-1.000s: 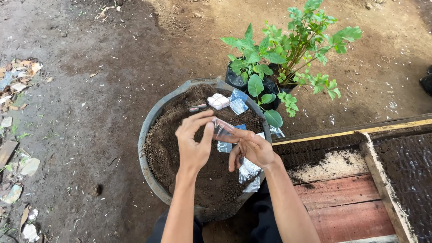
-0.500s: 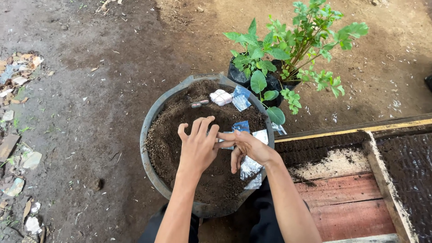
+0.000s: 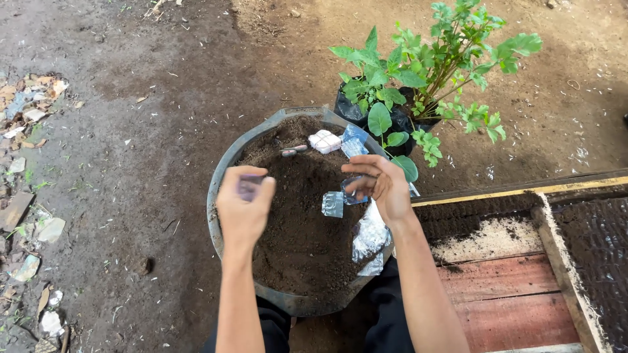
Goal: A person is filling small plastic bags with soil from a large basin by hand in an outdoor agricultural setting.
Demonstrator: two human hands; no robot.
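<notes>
My left hand [image 3: 245, 208] hovers over the left rim of a grey basin [image 3: 221, 171] full of dark soil. Its fingers curl around a small, blurred purplish scrap [image 3: 249, 186]. My right hand [image 3: 381, 186] is over the basin's right side and pinches a small bluish sachet [image 3: 352, 190]. Just left of that hand, a small silvery sachet [image 3: 332, 204] is over the soil. More silvery wrappers [image 3: 369, 236] lie against the basin's right wall under my right forearm.
A white packet [image 3: 325, 140], a blue packet [image 3: 354, 140] and a small tool [image 3: 294, 150] rest on the soil at the basin's far side. Leafy plants in black bags [image 3: 399, 116] stand behind it. A wooden frame [image 3: 517, 189] lies at right, litter [image 3: 29, 111] at left.
My hands were joined over the basin's middle on one sachet. They have now pulled apart: the left swung left with a scrap, and the right stayed with the sachet.
</notes>
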